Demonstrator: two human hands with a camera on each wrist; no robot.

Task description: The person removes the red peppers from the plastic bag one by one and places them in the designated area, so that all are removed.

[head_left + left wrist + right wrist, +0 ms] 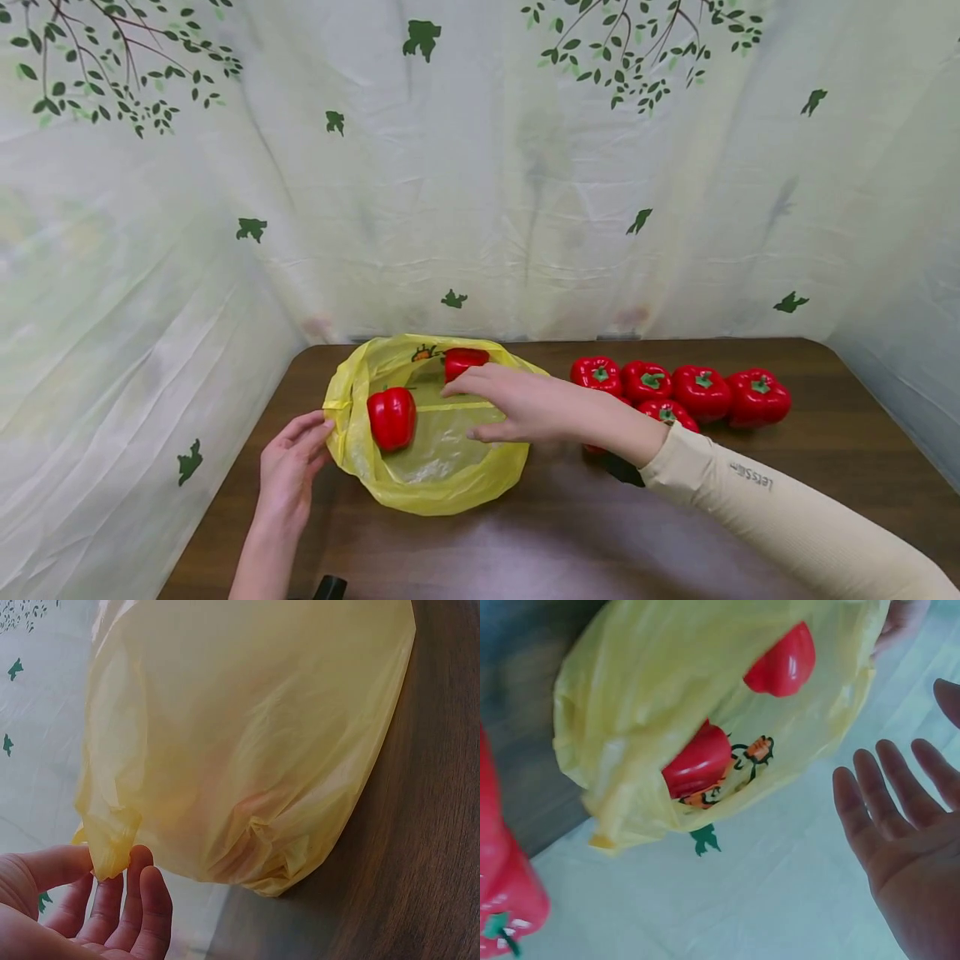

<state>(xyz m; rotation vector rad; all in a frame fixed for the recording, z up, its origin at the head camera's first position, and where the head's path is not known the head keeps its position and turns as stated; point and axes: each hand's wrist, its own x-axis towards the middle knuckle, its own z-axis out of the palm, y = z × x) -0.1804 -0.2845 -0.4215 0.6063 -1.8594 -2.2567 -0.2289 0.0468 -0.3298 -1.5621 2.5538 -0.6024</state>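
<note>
A yellow plastic bag (442, 496) stands with its mouth wide on the table. Inside it lie two red bell peppers, one at the left (392, 418) and another at the back (465, 362). My left hand (291, 467) pinches the bag's left rim; in the left wrist view the thumb and fingers (141, 881) hold a gathered bit of the plastic. Over the right part of the bag's mouth reaches my right hand (517, 402), fingers extended. Its palm shows bare in the right wrist view (922, 862).
Several red bell peppers (702, 392) are grouped on the brown table (847, 467) to the right of the bag, some partly hidden behind the right forearm. A pale curtain (562, 250) with leaf prints stands behind the table. A black object (330, 588) shows at the bottom edge.
</note>
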